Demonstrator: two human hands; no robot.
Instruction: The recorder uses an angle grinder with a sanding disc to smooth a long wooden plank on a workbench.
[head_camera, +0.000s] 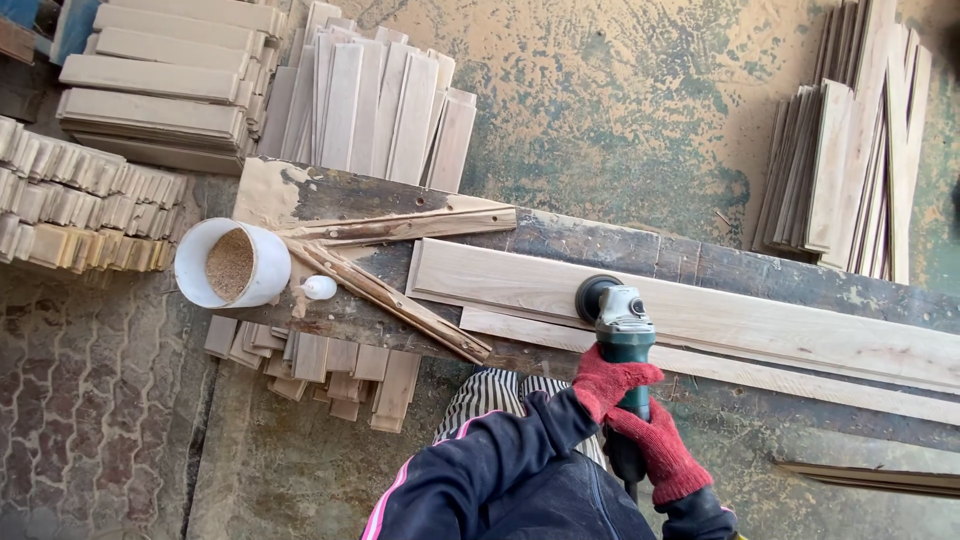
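Observation:
A green and grey angle grinder (624, 322) rests with its dark disc on a long pale plank (760, 322) lying on the worn workbench (600, 243). My left hand (610, 384), in a red glove with a dark sleeve, grips the grinder's body just behind its head. My right hand (657, 450), also in a red glove, holds the tool's rear handle closer to me. A second thin plank (800, 386) lies along the near side of the first.
A white bucket of sawdust (232, 263) and a small white bottle (318, 288) sit at the bench's left end beside rough wood strips (385, 292). Stacks of boards (370, 100) lean behind the bench, more boards (850, 160) at right, short offcuts (330, 372) underneath.

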